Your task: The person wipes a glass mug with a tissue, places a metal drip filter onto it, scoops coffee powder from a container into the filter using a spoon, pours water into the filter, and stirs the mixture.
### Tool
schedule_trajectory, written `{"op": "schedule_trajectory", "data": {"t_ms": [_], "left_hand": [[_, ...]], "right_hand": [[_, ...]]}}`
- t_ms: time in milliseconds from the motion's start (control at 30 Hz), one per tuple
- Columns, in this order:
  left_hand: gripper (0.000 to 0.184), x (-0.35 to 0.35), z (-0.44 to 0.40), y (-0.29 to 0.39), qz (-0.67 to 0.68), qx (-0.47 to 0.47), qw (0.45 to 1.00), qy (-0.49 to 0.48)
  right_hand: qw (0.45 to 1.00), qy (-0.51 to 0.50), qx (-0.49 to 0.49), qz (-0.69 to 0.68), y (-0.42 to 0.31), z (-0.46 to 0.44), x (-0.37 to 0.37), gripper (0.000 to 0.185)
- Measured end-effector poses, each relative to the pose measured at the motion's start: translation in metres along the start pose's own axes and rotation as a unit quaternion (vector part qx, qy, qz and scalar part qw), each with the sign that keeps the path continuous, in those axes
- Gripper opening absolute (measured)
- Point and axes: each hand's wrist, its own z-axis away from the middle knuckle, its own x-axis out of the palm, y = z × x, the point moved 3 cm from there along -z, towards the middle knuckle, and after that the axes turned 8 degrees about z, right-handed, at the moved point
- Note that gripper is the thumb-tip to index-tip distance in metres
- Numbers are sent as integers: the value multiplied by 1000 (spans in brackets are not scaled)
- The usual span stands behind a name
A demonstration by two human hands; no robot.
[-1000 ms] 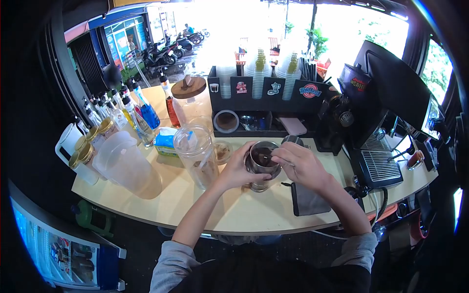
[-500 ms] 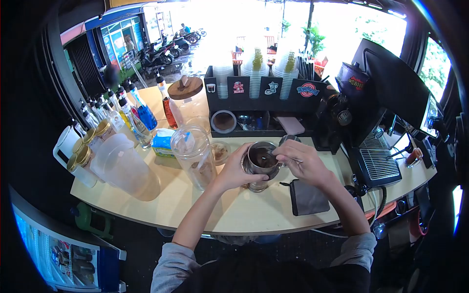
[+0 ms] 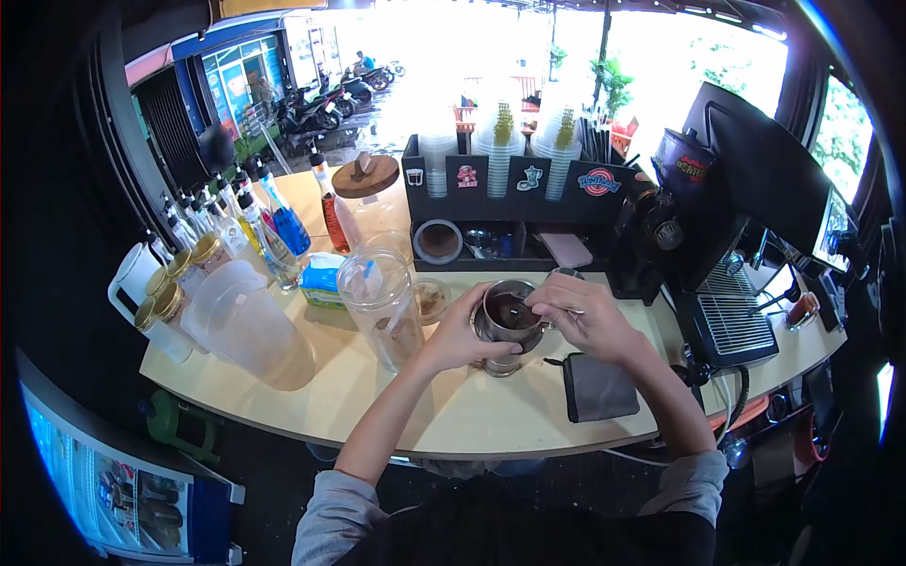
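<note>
My left hand (image 3: 460, 335) is wrapped around the side of a metal pitcher (image 3: 512, 334), thumb across its front. Dark brown liquid (image 3: 511, 309) shows inside it. A clear glass base (image 3: 501, 367) appears just below the pitcher; how the two meet is hidden by my fingers. At the pitcher's right rim, my right hand (image 3: 593, 321) pinches a thin metal spoon-like utensil (image 3: 570, 309), whose lower end I cannot make out. Left of my left hand stands a tall clear jar (image 3: 377, 316), and behind that hand lies a small round container (image 3: 431, 300) with brown contents.
A grey folded cloth (image 3: 601, 388) lies near the front edge. Behind the pitcher is a black organizer (image 3: 510, 177) with stacked cups. An espresso machine (image 3: 731, 325) stands right. Syrup bottles (image 3: 288, 226), a tissue pack (image 3: 324, 280) and a frosted pitcher (image 3: 250, 325) are left.
The camera view has shifted slightly, so the counter sits a little lower and to the right. Both hands keep their hold at the pitcher, the right fingers moving only slightly.
</note>
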Motion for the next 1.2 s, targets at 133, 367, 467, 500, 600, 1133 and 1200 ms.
{"op": "schedule_trajectory", "data": {"t_ms": [133, 367, 467, 500, 600, 1133, 1200], "left_hand": [[89, -10, -9, 4, -22, -10, 998, -49], [94, -2, 5, 16, -52, 41, 998, 4], [95, 7, 8, 16, -167, 54, 982, 74], [95, 8, 7, 16, -167, 54, 982, 74], [96, 5, 2, 15, -164, 36, 982, 83], [83, -12, 1, -6, -46, 14, 999, -2], [83, -11, 1, -6, -54, 22, 998, -3]], "right_hand": [[1000, 10, -24, 6, -3, 1, -2, 9], [999, 20, 24, -27, 2, 7, -1, 8], [997, 15, 79, 2, 6, 7, -1, 12], [999, 26, 46, -10, 4, 6, 2, 12], [999, 43, 13, -1, 3, 4, -2, 12], [999, 42, 23, 25, -3, 7, 0, 8], [999, 36, 30, 12, -1, 8, 3, 8]]}}
